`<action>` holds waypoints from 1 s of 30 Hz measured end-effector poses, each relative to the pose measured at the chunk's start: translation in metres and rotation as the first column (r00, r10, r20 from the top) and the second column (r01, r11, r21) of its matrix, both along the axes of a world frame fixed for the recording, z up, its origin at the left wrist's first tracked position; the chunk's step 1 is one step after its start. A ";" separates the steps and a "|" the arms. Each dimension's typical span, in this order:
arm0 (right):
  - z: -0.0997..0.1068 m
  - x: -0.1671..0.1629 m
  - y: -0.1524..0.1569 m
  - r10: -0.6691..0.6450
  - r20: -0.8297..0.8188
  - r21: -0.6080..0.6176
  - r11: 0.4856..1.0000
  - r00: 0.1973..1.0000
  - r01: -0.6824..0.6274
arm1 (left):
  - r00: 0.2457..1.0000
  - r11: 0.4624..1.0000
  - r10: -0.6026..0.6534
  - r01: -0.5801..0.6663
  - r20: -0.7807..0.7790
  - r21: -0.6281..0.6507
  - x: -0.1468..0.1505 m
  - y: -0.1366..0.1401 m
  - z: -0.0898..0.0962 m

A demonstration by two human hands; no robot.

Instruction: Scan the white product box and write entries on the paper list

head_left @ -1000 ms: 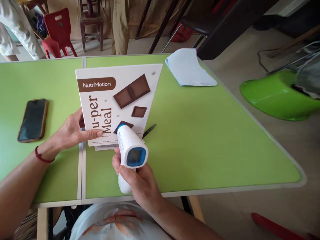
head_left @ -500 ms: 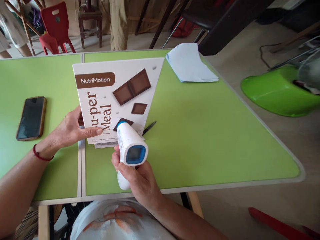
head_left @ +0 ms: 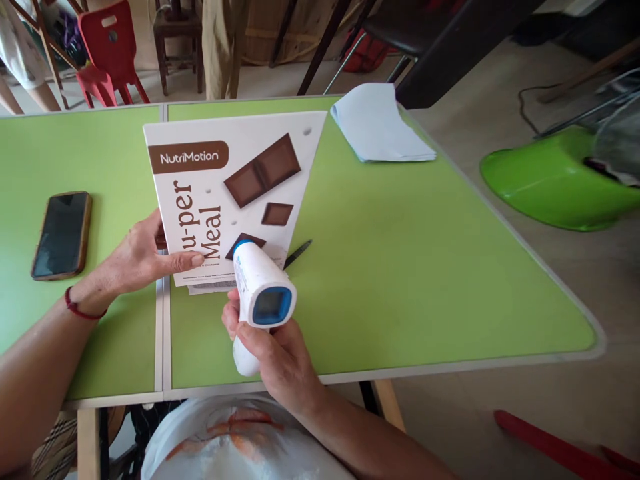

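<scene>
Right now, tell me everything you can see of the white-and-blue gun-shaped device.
The white-and-blue gun-shaped device, apparently plastic, has a blue front ring and a blue-framed screen facing the person; no reading is legible. The person's right hand grips its partly hidden handle, over the green tabletop. Its front points towards the white printed packet; whether they touch cannot be told.

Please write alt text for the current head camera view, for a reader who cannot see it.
The right hand points a white thermometer at a white package printed with chocolate pieces, held by the left hand at a green table. A phone lies left of the package; a pen and papers lie right of it.
</scene>
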State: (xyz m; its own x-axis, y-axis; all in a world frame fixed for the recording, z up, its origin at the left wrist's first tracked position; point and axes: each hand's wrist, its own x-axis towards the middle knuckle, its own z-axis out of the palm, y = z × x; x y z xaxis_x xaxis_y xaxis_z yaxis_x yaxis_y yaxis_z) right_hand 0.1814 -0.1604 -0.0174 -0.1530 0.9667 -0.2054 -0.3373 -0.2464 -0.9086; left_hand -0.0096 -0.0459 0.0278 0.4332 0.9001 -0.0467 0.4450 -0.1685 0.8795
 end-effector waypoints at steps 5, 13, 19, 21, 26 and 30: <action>0.001 0.000 0.000 0.003 0.004 -0.011 1.000 1.000 -0.003 | 1.000 1.000 0.001 -0.002 0.014 0.002 0.000 0.000 -0.001; 0.000 0.001 -0.001 0.002 -0.017 0.002 1.000 1.000 -0.002 | 1.000 1.000 -0.010 0.010 -0.018 0.021 -0.002 0.001 -0.001; 0.000 0.002 -0.001 0.021 -0.024 -0.012 1.000 0.999 -0.022 | 0.999 1.000 -0.012 0.012 -0.034 0.019 -0.002 0.001 -0.001; 0.000 0.002 0.000 0.028 -0.032 -0.003 1.000 0.999 -0.028 | 1.000 1.000 -0.009 0.010 -0.028 0.025 -0.002 0.001 -0.001; 0.000 0.002 0.000 0.019 -0.034 0.016 1.000 0.999 -0.018 | 0.999 0.999 -0.027 0.027 -0.022 0.032 -0.001 0.001 -0.001; 0.000 0.002 0.000 0.024 -0.044 0.020 1.000 0.999 -0.023 | 0.998 0.999 -0.021 0.023 -0.056 0.042 -0.002 0.001 0.001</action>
